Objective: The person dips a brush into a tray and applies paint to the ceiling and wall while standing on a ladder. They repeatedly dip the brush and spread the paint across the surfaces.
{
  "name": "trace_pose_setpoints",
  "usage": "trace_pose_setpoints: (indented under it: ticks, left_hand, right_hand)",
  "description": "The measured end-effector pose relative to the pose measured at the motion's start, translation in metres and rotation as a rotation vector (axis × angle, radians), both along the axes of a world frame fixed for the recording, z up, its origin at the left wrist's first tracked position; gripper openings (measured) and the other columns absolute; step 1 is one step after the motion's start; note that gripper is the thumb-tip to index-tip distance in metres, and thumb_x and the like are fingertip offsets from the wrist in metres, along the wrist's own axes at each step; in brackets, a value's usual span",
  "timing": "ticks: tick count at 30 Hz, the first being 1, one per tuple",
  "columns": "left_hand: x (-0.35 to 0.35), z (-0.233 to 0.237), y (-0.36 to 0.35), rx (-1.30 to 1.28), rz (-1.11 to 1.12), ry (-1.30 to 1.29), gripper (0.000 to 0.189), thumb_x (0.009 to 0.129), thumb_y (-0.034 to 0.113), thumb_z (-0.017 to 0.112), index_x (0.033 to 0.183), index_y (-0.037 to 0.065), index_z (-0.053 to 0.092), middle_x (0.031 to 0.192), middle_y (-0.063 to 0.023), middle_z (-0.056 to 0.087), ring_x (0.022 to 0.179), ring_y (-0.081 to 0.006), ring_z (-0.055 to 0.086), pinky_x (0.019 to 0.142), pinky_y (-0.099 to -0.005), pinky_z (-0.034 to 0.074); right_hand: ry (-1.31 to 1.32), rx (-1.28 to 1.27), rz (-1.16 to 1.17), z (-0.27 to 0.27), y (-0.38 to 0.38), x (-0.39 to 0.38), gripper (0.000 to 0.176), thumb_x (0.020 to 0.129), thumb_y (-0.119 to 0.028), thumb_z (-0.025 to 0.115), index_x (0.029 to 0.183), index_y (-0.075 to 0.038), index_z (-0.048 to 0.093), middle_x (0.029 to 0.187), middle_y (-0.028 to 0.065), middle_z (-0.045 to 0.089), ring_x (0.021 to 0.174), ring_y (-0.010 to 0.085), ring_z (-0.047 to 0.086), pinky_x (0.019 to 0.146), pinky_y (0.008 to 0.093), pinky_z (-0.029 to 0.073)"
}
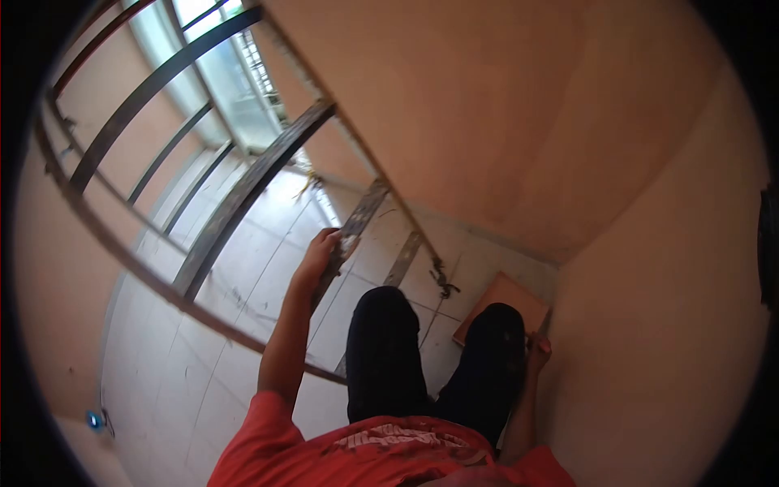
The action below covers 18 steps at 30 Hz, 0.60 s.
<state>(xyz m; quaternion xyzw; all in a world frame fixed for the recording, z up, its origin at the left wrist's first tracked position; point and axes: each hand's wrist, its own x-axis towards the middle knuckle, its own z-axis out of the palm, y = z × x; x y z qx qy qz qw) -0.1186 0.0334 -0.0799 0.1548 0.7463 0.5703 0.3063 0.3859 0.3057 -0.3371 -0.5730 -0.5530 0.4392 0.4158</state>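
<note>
A metal ladder [235, 199] with worn, spotted rungs leans across the left and middle of the view. My left hand [323, 253] is closed round one of its lower rungs, with something whitish beside the fingers. Past my right knee, my right hand [539, 351] is low beside the wall, its fingers bent together; what they hold is too small to tell. Near it a flat reddish-brown board [507, 297] lies on the floor, partly hidden behind the knee.
Pale tiles cover the floor [243, 284]. Orange-pink walls [503, 122] meet in a corner at the right. A glass door or window [231, 89] stands at the upper left. A small blue round object [95, 420] is at the lower left. Dark cord hangs at the ladder's side rail.
</note>
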Motion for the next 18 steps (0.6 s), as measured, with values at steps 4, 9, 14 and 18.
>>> trace_pose_setpoints:
  ticks: [4, 9, 14, 18]
  left_hand:
    - [-0.006, -0.007, -0.002, -0.033, -0.015, -0.018, 0.042, 0.099, 0.039, 0.050, 0.126, 0.008, 0.059, 0.099, -0.0141, 0.063, 0.065, -0.0226, 0.063, 0.048, -0.0364, 0.054]
    - [-0.001, 0.001, -0.002, 0.003, -0.001, -0.042, 0.045, 0.098, 0.040, 0.053, 0.125, 0.004, 0.059, 0.098, -0.0141, 0.063, 0.065, -0.0211, 0.062, 0.048, -0.0347, 0.055]
    - [0.001, 0.001, 0.001, -0.071, 0.007, 0.024, 0.045, 0.097, 0.038, 0.058, 0.125, 0.003, 0.059, 0.096, -0.0109, 0.065, 0.066, -0.0184, 0.062, 0.048, -0.0331, 0.054]
    - [0.005, 0.007, 0.001, -0.072, -0.002, 0.043, 0.046, 0.097, 0.039, 0.060, 0.124, 0.002, 0.061, 0.097, -0.0116, 0.066, 0.065, -0.0172, 0.061, 0.047, -0.0327, 0.054]
  right_hand:
    - [-0.258, -0.197, -0.005, -0.001, 0.005, 0.001, 0.030, 0.094, -0.025, 0.072, 0.080, 0.001, 0.068, 0.073, 0.0060, 0.066, 0.068, 0.0136, 0.064, 0.066, 0.0315, 0.053]
    - [0.021, -0.016, -0.069, -0.002, 0.006, -0.032, 0.027, 0.095, -0.024, 0.070, 0.091, 0.002, 0.066, 0.077, 0.0074, 0.066, 0.064, 0.0153, 0.064, 0.061, 0.0305, 0.052]
    - [0.044, 0.004, -0.136, -0.011, 0.022, -0.049, 0.022, 0.094, -0.019, 0.069, 0.092, 0.002, 0.065, 0.079, 0.0090, 0.066, 0.063, 0.0148, 0.064, 0.059, 0.0318, 0.053]
    - [0.038, -0.054, -0.122, 0.004, 0.012, -0.061, 0.018, 0.094, -0.014, 0.068, 0.086, 0.000, 0.061, 0.079, 0.0083, 0.063, 0.066, 0.0158, 0.061, 0.062, 0.0325, 0.051]
